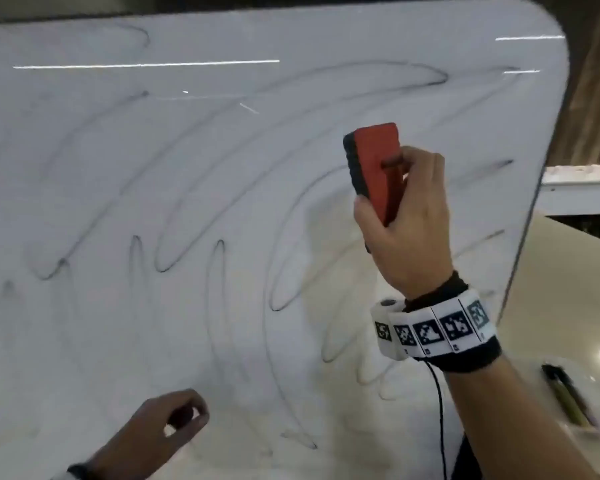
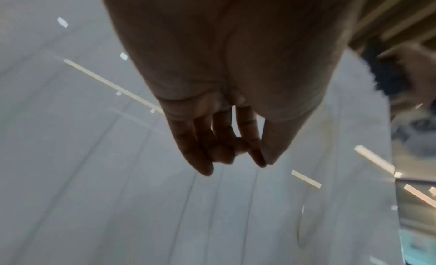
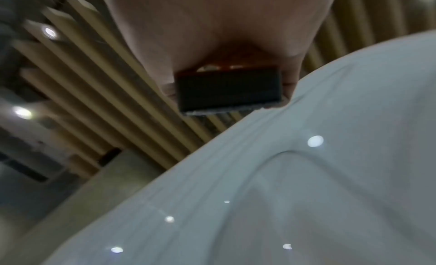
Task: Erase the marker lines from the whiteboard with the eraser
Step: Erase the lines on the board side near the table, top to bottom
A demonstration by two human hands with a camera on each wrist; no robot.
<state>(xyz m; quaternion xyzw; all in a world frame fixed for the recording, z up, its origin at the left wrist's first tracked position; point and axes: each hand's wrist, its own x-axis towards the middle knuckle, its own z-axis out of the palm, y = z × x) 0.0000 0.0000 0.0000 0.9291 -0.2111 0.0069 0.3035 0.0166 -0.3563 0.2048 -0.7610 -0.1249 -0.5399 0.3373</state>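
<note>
While our right hand (image 1: 400,233) grips the red eraser (image 1: 374,168) before the smeared whiteboard (image 1: 187,168), our left hand (image 1: 160,434) hangs loosely curled, holding nothing, near its lower edge.

I seem to be in an office or meeting room. A large whiteboard (image 1: 222,168) with rounded corners fills my view. Behind its right edge is a wall of vertical wooden slats (image 3: 113,93), beside it a glossy pale table (image 1: 568,306), and round ceiling lights reflect off the board.
</note>
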